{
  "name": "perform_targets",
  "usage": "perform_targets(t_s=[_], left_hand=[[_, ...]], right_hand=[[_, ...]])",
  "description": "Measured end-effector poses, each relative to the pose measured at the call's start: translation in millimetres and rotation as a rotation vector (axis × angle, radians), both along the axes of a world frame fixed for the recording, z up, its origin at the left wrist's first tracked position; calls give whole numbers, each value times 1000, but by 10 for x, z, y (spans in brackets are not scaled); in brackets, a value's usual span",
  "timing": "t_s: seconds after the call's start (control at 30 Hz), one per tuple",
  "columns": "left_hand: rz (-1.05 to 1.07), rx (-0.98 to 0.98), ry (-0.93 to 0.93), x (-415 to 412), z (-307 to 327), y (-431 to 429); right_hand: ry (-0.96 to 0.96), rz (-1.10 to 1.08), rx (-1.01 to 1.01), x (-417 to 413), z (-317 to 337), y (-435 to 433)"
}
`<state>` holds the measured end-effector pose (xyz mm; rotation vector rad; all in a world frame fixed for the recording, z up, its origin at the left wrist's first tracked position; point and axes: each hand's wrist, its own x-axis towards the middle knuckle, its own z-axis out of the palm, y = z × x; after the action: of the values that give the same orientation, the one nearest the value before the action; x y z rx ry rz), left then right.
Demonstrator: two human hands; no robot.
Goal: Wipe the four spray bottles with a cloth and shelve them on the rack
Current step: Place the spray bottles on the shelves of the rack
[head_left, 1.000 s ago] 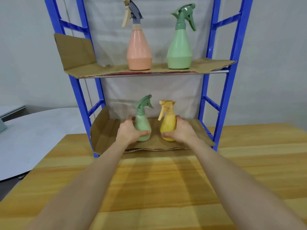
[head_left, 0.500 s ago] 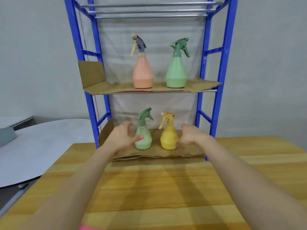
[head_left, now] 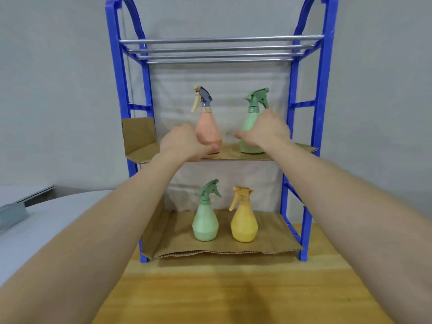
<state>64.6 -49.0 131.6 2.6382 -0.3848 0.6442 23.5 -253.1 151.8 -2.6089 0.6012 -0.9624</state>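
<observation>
Four spray bottles stand on the blue rack. On the cardboard-lined middle shelf are a pink bottle with a grey-and-beige trigger and a tall green bottle. My left hand wraps the pink bottle's lower left side, thumb across its base. My right hand is blurred, fingers spread in front of the tall green bottle's right side, thumb pointing left. On the lower shelf stand a small green bottle and a yellow bottle, untouched. No cloth is in view.
The rack stands at the far edge of a wooden table, against a grey wall. Its top tier of metal bars holds nothing. A pale round table with a grey object lies to the left.
Both hands let go of the small green and yellow bottles on the lower shelf and rose to the middle shelf's pink and tall green bottles. The view tilted up.
</observation>
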Motion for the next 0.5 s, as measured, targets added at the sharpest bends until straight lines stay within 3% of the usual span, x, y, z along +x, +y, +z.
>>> perform_targets(t_s=[0.17, 0.3, 0.5], left_hand=[[-16, -197, 107, 388, 90, -236], [-8, -214, 111, 595, 56, -293], [-126, -272, 144, 717, 11, -288]], right_hand=[[15, -33, 90, 375, -114, -25], [-13, -37, 77, 483, -153, -116], [52, 186, 181, 410, -132, -360]])
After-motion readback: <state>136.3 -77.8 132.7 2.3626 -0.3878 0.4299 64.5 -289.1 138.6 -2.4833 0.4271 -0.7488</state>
